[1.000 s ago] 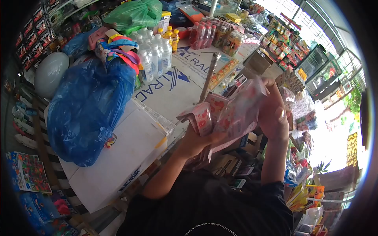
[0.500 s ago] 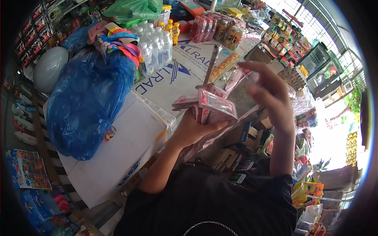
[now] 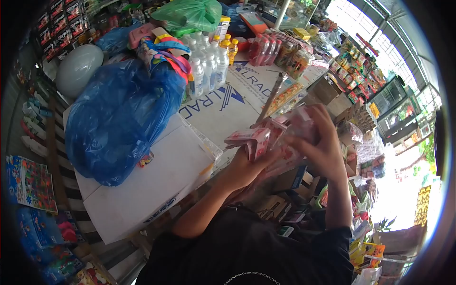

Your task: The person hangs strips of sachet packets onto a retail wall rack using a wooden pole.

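Observation:
Folded pink-and-white packets [image 3: 256,140] are bunched in my left hand [image 3: 248,167], whose fingers are wrapped round them. More of the pink packets, blurred by motion, lie between my two hands. My right hand [image 3: 322,142] is curved round the right side of this blurred part, with thumb and fingers closed on it. A thin patterned rod [image 3: 271,99] rises at a slant just behind the bunch. Part of the packet strip hangs below my left hand, near the black shirt.
A blue plastic bag [image 3: 121,123] lies on a white board [image 3: 142,194] at the left. Behind stand clear water bottles [image 3: 209,71], red bottles [image 3: 264,50], jars [image 3: 298,64] and a green bag [image 3: 190,16]. Open cardboard boxes [image 3: 289,183] sit below my right arm.
My right hand, earlier raised with fingers apart, has come down and closed on the pink packets. The surroundings have shifted right in view.

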A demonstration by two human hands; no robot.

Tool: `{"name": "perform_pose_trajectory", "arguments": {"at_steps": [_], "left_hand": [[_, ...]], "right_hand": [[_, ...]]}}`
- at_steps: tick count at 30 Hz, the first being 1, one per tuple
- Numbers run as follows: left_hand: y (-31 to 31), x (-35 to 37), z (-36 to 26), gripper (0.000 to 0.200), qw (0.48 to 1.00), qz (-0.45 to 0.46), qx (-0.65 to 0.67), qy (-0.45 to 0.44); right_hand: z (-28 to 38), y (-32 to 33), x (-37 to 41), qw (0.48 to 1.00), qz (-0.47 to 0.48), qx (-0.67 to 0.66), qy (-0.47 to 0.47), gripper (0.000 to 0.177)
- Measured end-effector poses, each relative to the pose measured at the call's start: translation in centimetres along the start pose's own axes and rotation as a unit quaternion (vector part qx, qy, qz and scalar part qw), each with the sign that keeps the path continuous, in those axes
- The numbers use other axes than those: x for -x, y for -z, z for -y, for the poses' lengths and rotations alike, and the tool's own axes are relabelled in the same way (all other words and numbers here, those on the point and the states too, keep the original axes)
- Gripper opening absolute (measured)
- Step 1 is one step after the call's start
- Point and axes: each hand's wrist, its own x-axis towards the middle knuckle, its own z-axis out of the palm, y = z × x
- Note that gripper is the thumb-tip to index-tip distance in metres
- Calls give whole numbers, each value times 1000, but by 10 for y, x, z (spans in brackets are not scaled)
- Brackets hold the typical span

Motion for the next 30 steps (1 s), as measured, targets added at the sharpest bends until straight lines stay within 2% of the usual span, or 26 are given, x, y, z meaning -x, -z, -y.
{"name": "perform_pose_trajectory", "arguments": {"at_steps": [1, 2, 3, 5, 7, 9, 11, 12, 13, 15, 17, 19, 20, 21, 23, 25, 26, 27, 30], "left_hand": [[-1, 2, 0, 50, 1000, -23, 13, -12], [-2, 1, 3, 50, 999, -28, 11, -12], [-1, 0, 8, 42, 998, -50, -6, -25], [0, 0, 14, 34, 997, -70, -23, -34], [0, 1, 16, 30, 994, -101, -16, 24], [9, -1, 24, 31, 994, -100, 10, 30], [13, -6, 28, 34, 990, -112, 66, 64], [16, -7, 27, 35, 988, -130, 54, 71], [19, -6, 27, 35, 985, -147, 41, 78], [25, -3, 27, 35, 976, -197, 47, 82], [23, 1, 18, 36, 973, -203, 78, 81], [21, 5, 8, 35, 980, -168, 83, 66], [15, 7, 3, 35, 980, -167, 84, 69], [10, 9, -3, 35, 984, -139, 80, 76], [5, 10, -3, 36, 990, -72, 84, 88], [-12, 5, -10, 38, 991, -31, 92, 92], [-16, 3, -8, 40, 991, -8, 81, 107], [-20, 2, -5, 40, 991, -10, 80, 108], [-29, -5, 1, 39, 985, 26, 88, 144]], "right_hand": [[-3, -2, 3, 999, -52, -3, -11, 47], [-1, -4, 5, 996, -77, -32, -19, 48], [-3, -7, 5, 996, -75, -35, -17, 48], [-8, -9, 9, 989, -148, -17, -15, 45], [-3, -7, 13, 987, -144, -57, -39, 40], [-8, -5, 17, 983, -144, -95, -67, 36], [-30, -1, 23, 965, -97, -227, -91, 31], [-22, -2, 24, 943, -123, -285, -120, 31], [-22, -1, 24, 941, -134, -281, -135, 31], [-28, 4, 19, 933, -138, -308, -123, 36], [-37, 6, 17, 930, -157, -300, -142, 40], [-45, 5, 13, 956, -163, -211, -120, 49], [-49, 2, 11, 961, -184, -190, -76, 59], [-53, -1, 12, 961, -183, -191, -77, 59], [-61, -8, 13, 974, -188, -90, -87, 60], [-64, -14, 14, 973, -196, -82, -93, 61], [-62, -16, 15, 973, -211, -25, -91, 59], [-60, -17, 17, 970, -225, 32, -89, 57], [-52, -17, 19, 962, -230, 84, -122, 55]]}}
